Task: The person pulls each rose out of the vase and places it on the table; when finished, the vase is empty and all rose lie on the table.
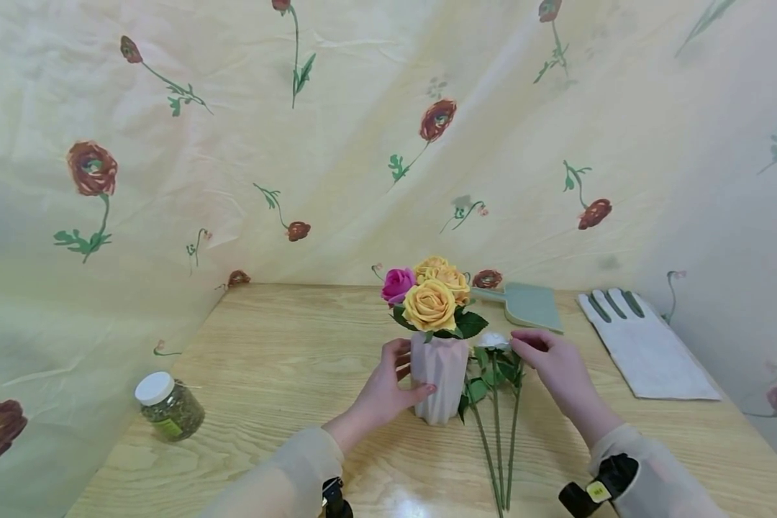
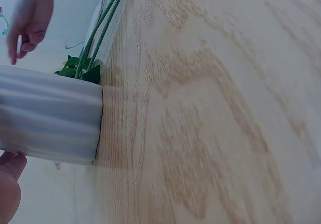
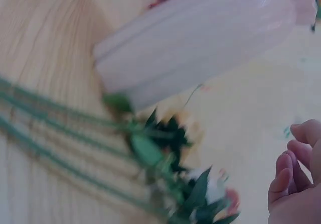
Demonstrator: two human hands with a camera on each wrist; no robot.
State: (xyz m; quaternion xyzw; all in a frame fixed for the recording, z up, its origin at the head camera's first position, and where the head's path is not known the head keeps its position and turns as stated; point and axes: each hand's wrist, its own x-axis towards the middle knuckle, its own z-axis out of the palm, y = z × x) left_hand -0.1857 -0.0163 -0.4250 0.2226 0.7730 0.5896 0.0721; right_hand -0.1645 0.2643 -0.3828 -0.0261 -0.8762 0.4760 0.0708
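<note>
A pale ribbed vase [image 1: 442, 381] stands upright on the wooden table, holding several yellow roses [image 1: 430, 305] and a magenta rose [image 1: 398, 285]. My left hand [image 1: 382, 388] grips the vase from its left side, thumb across the front. To the right of the vase lie more flowers, with long green stems [image 1: 497, 432] pointing toward me and a white bloom [image 1: 494, 341] at the far end. Over these blooms hovers my right hand [image 1: 557, 363], its fingers loosely bent. In the right wrist view the right hand [image 3: 298, 179] appears apart from the flowers and holds nothing visible.
Behind the vase lies a pale green dustpan-like thing [image 1: 534, 306]. White gloves [image 1: 654, 360] with grey-green finger markings rest at the right. At the left edge stands a white-lidded jar [image 1: 171, 409] of dried bits. A flower-printed cloth [image 1: 350, 144] hangs behind the table.
</note>
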